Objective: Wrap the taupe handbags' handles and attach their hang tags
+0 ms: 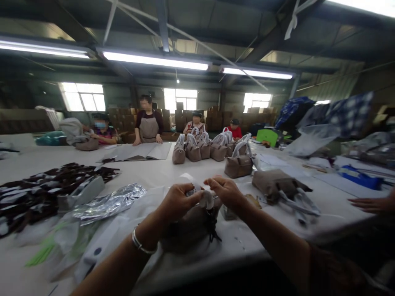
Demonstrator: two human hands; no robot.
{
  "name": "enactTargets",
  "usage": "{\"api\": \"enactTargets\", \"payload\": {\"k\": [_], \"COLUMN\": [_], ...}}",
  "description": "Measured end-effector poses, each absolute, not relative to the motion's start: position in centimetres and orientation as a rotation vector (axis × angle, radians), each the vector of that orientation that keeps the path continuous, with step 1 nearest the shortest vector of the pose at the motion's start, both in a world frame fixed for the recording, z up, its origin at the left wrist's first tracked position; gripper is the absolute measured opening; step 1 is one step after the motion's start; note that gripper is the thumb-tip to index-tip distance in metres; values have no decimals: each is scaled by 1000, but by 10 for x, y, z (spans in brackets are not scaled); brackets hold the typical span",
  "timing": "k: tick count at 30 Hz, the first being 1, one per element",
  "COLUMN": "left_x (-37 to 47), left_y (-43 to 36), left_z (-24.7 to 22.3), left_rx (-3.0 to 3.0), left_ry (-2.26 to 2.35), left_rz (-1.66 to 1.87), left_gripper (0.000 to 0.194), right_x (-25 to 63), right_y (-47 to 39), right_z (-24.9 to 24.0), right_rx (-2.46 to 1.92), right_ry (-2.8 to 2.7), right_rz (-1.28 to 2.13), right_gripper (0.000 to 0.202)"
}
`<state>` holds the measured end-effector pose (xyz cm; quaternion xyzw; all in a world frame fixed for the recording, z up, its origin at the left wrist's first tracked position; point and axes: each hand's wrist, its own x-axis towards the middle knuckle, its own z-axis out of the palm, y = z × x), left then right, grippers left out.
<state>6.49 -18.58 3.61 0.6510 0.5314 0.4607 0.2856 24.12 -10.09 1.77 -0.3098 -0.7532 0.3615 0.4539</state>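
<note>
A taupe handbag (188, 230) stands on the table right in front of me, partly hidden under my forearms and in shadow. Its handle (207, 200) is wrapped in white material, and a dark tassel (213, 228) hangs below it. My left hand (177, 201), with a silver bangle on the wrist, is closed round the wrapped handle, thumb pressed on it. Just right of it, my right hand (224, 191) is pinched at the top of the bag; what lies between its fingertips is too small to make out.
Several finished-looking handbags (217, 151) with wrapped handles stand farther back; another bag (274, 185) lies at right. Left are silver foil (109, 203), dark straps (33, 193) and a white box (82, 195). Co-workers (148, 123) are across the table; another person's hand (370, 204) rests at right.
</note>
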Motion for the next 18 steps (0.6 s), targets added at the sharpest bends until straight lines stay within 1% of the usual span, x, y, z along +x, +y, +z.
{"api": "enactTargets", "payload": {"k": [3, 5, 7, 9, 11, 14, 16, 18], "left_x": [70, 72, 72, 69, 62, 48, 38, 30], "left_y": [-187, -187, -187, -188, -190, -188, -183, -174], "left_z": [36, 35, 34, 33, 34, 38, 41, 43], "left_rx": [1900, 1944, 1948, 1945, 1964, 1974, 1942, 1903], "left_ry": [1401, 1372, 1354, 1340, 1328, 1359, 1344, 1320], "left_rz": [1136, 1104, 1093, 1097, 1097, 1065, 1049, 1074], "left_gripper": [35, 31, 30, 32, 37, 54, 66, 69], "right_x": [228, 216, 205, 199, 199, 211, 221, 228], "right_y": [-101, -105, -110, -113, -115, -121, -129, -141], "right_z": [31, 39, 47, 52, 57, 56, 46, 26], "right_rx": [-704, -668, -605, -512, -411, -326, -347, -447], "right_ry": [-1837, -1739, -1589, -1460, -1362, -1290, -1338, -1452], "right_rz": [1265, 1523, 1659, 1687, 1632, 1499, 1489, 1521], "right_gripper": [47, 45, 39, 37, 38, 34, 31, 30]}}
